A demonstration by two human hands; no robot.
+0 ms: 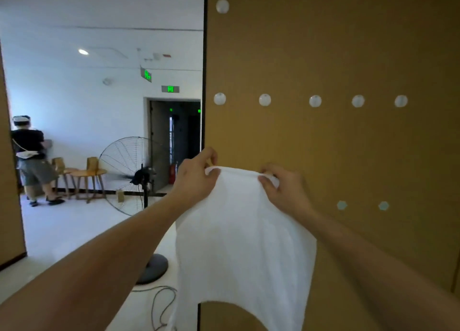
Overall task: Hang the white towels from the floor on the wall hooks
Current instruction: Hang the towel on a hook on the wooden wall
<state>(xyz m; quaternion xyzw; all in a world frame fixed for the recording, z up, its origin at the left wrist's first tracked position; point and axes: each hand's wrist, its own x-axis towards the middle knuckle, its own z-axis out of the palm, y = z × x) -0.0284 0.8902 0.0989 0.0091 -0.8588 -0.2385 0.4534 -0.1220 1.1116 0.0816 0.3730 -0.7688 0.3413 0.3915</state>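
Note:
A white towel (242,243) hangs in front of the tan wall panel (348,44), held by its top edge. My left hand (196,176) grips the towel's upper left corner and my right hand (283,189) pinches the upper right corner. The top edge is stretched between both hands, low on the panel. A row of round white hooks (265,99) runs across the panel above my hands, with one more hook (222,6) higher up at the left. Two small pale hooks (341,205) sit lower at the right. No towel hangs on any visible hook.
A standing fan (139,176) with a round base and a loose cable on the floor stands left of the panel edge. Further back a person (32,161) stands by wooden stools (87,179). A doorway (179,136) lies behind.

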